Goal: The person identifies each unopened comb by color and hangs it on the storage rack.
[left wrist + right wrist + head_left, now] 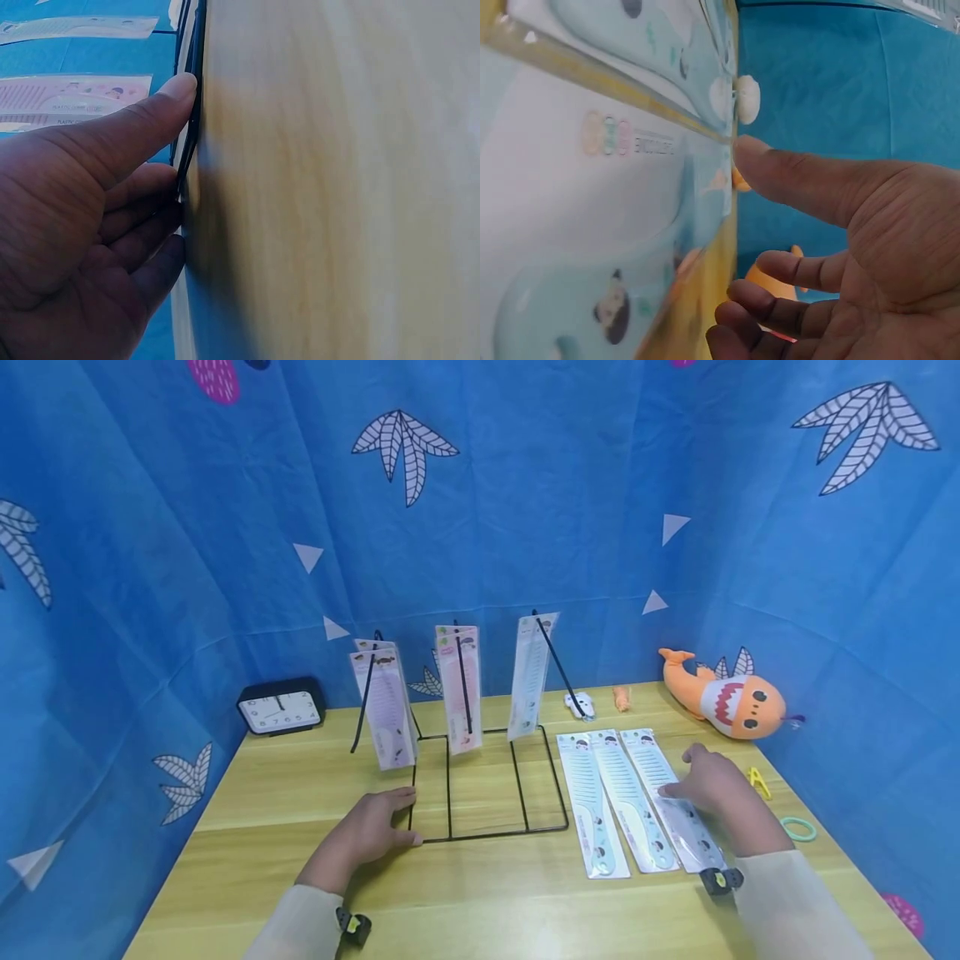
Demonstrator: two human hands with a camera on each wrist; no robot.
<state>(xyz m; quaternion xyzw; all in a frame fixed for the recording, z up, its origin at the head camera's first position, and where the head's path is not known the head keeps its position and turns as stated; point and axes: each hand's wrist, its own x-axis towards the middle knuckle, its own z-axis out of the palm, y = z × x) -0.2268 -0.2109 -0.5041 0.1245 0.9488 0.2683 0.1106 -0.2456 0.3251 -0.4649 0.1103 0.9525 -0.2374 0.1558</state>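
My left hand point(369, 829) holds the front left corner of a black wire display rack point(495, 836), with thumb and fingers against its wires. My right hand point(716, 783) hovers low over the rightmost packaged comb point(651, 758), fingers loosely bent and apart. In the right wrist view, nothing lies between that hand's thumb and fingers; whether the thumb touches the package, I cannot tell. Two more light-blue packaged combs point(581, 777) point(622, 781) lie beside it. Purple packaged combs point(386, 714), pink packaged combs point(465, 693) and a blue packaged comb point(528, 677) hang on the rack.
A black-framed clock point(281, 710) stands at the back left. Behind the combs are a small white figure point(579, 704) and an orange piece point(622, 697). An orange shark plush point(731, 700), a yellow clip point(759, 782) and a green ring point(798, 829) lie along the right edge.
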